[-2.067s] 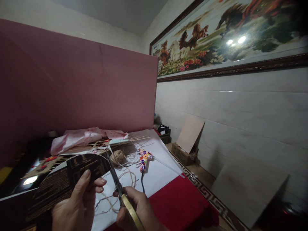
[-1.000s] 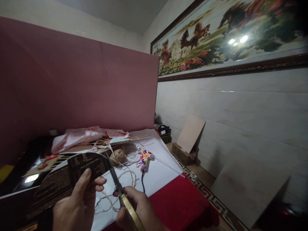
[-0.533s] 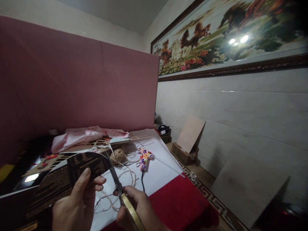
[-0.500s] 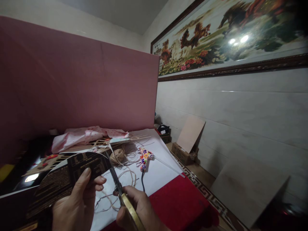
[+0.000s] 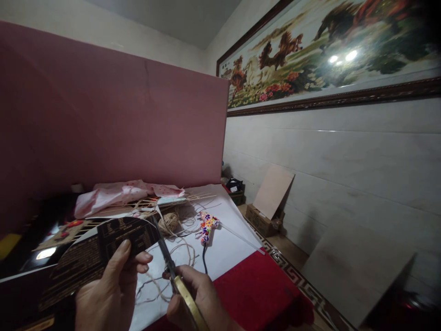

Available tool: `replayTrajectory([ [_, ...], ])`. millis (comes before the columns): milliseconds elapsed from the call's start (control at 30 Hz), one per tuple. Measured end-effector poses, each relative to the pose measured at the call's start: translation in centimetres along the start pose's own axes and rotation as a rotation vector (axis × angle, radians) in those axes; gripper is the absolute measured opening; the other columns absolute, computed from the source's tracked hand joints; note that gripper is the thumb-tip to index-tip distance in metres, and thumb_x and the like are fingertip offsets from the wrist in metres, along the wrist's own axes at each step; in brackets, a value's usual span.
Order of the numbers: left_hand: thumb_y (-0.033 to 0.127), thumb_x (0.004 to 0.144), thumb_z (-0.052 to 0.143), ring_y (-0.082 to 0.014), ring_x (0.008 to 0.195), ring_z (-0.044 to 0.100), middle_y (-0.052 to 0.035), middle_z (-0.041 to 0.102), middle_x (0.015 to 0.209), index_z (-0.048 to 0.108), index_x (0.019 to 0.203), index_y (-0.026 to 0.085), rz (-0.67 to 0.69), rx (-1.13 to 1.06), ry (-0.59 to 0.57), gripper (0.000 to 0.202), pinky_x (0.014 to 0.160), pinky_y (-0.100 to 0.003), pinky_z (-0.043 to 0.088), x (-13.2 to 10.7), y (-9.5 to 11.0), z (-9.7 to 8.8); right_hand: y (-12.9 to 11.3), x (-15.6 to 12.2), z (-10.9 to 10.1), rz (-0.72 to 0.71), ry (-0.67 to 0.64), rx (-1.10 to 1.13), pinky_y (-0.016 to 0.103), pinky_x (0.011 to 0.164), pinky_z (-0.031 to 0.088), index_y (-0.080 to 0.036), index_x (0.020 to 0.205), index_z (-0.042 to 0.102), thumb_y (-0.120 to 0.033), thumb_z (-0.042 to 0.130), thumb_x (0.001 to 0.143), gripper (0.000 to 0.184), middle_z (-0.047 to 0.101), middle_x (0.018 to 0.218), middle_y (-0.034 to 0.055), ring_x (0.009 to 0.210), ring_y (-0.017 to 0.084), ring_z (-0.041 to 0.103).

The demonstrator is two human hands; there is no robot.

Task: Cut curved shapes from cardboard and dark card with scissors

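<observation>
Pinched between the thumb and fingers of my left hand [image 5: 112, 280] is a sheet of dark printed cardboard [image 5: 79, 264] with a curved, pale cut edge along its top. My right hand [image 5: 201, 294] grips a pair of scissors [image 5: 186, 296] with gold-coloured handles. Their dark blades point up and away, touching or very near the cardboard's right edge; whether they are apart is hard to tell. Behind the blades lies a ball of twine [image 5: 169, 223], with loose strands spread over the white sheet below my hands.
A flower-patterned glue gun [image 5: 208, 225] with a clear stick and black cord rests on the white sheet [image 5: 230, 234]. Thin sticks and pink cloth [image 5: 120, 195] lie at the back before a pink panel [image 5: 138, 124]. Red cloth [image 5: 258, 285] covers the near right.
Almost nothing differs. Both hands, the cardboard and the scissors keep nearly the same position, and the view has shifted very slightly.
</observation>
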State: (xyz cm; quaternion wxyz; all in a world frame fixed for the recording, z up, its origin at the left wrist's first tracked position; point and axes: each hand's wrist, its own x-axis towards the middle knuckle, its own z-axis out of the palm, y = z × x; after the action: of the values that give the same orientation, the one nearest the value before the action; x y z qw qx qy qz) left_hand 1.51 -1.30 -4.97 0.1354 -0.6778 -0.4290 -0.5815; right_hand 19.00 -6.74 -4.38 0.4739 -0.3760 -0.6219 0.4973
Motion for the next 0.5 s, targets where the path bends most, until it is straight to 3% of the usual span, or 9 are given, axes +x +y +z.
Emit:
replayTrajectory([
  [100, 0.032, 0.092, 0.047, -0.0201, 0.046, 0.068, -0.0035, 0.074, 0.062, 0.057, 0.119, 0.011, 0.184, 0.111, 0.006, 0.036, 0.049, -0.028, 0.056, 0.8, 0.5, -0.3, -0.3, -0.1, -0.2, -0.008, -0.032, 0.01, 0.021, 0.048, 0.021, -0.014, 0.095, 0.058, -0.088, 0.053, 0.064, 0.08, 0.03, 0.061, -0.0071, 0.056, 0.007, 0.024],
  [200, 0.03, 0.093, 0.044, -0.0193, 0.043, 0.067, -0.0025, 0.073, 0.061, 0.054, 0.124, 0.013, 0.248, 0.141, 0.013, 0.036, 0.04, -0.025, 0.052, 1.5, 1.2, -0.6, -0.5, -0.2, -0.3, -0.011, -0.039, 0.005, 0.021, 0.049, 0.02, -0.014, 0.094, 0.057, -0.087, 0.051, 0.067, 0.078, 0.029, 0.062, -0.0071, 0.056, 0.007, 0.024],
  [367, 0.03, 0.093, 0.046, -0.0178, 0.045, 0.068, -0.0026, 0.074, 0.063, 0.054, 0.125, 0.012, 0.178, 0.099, -0.003, 0.037, 0.042, -0.022, 0.052, 0.9, 0.7, -0.4, -0.7, -0.3, -0.2, -0.002, -0.046, -0.004, 0.022, 0.049, 0.02, -0.013, 0.094, 0.056, -0.089, 0.044, 0.07, 0.081, 0.03, 0.062, -0.0065, 0.056, 0.007, 0.025],
  [500, 0.033, 0.093, 0.048, -0.0179, 0.047, 0.069, -0.0032, 0.075, 0.065, 0.056, 0.123, 0.012, 0.157, 0.097, -0.009, 0.037, 0.04, -0.021, 0.05, 0.5, 0.2, -0.3, -0.4, -0.2, 0.0, 0.016, -0.011, -0.011, 0.022, 0.048, 0.021, -0.013, 0.096, 0.059, -0.092, 0.043, 0.064, 0.087, 0.03, 0.06, -0.0068, 0.055, 0.007, 0.025],
])
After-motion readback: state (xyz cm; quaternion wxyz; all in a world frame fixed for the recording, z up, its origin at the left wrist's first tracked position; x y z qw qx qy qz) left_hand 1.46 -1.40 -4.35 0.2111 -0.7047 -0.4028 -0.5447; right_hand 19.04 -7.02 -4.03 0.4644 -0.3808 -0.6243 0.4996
